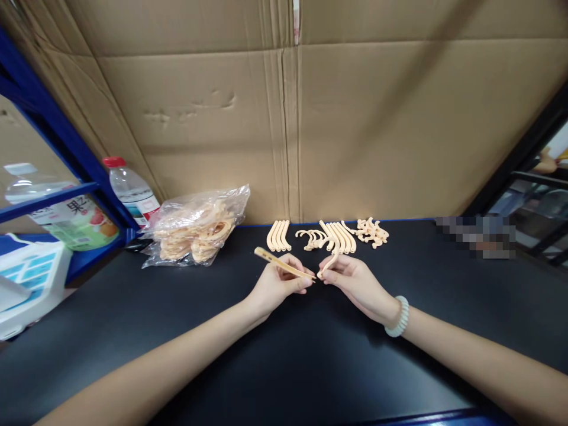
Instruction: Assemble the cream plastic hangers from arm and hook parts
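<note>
Pinching a straight strip in my left hand and a curved piece in my right hand, I could, perhaps, snap their thin meeting tips by pressing crookedly.

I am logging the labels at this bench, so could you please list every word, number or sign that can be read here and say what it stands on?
"果": large character on the green drink bottle label at the left; the smaller print around it is too blurred to read.
Water bottle with red cap: label print too small to read.
White and blue box: no legible text.
Pixelated patch on the table: unreadable.
</note>
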Available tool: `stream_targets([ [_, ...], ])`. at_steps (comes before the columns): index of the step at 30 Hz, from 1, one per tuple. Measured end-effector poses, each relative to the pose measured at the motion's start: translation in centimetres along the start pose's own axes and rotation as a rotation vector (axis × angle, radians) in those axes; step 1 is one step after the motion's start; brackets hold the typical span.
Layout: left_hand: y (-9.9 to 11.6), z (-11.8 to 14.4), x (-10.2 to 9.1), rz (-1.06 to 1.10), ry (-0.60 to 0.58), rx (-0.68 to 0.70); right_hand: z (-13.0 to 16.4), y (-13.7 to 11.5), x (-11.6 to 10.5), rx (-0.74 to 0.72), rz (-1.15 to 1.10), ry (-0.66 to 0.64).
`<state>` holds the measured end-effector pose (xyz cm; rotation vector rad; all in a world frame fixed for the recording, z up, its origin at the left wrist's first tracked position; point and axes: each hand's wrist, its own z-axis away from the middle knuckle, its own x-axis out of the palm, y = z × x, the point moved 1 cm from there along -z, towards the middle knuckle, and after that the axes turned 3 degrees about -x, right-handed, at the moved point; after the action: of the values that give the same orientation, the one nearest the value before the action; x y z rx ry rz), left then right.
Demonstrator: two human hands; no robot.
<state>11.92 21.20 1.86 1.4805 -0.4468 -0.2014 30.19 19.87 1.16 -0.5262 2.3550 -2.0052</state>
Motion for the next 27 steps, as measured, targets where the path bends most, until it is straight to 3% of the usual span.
stream_targets([
  [14,-0.15,0.1,0.0,-0.197,-0.015,0.132,0.27,-0.51,0.04,0.006,0.113,-0.171],
  [27,-0.26,0.21,0.22,-0.162,-0.053,0.133,0.28,-0.69,0.3,0.042,0.113,-0.205],
])
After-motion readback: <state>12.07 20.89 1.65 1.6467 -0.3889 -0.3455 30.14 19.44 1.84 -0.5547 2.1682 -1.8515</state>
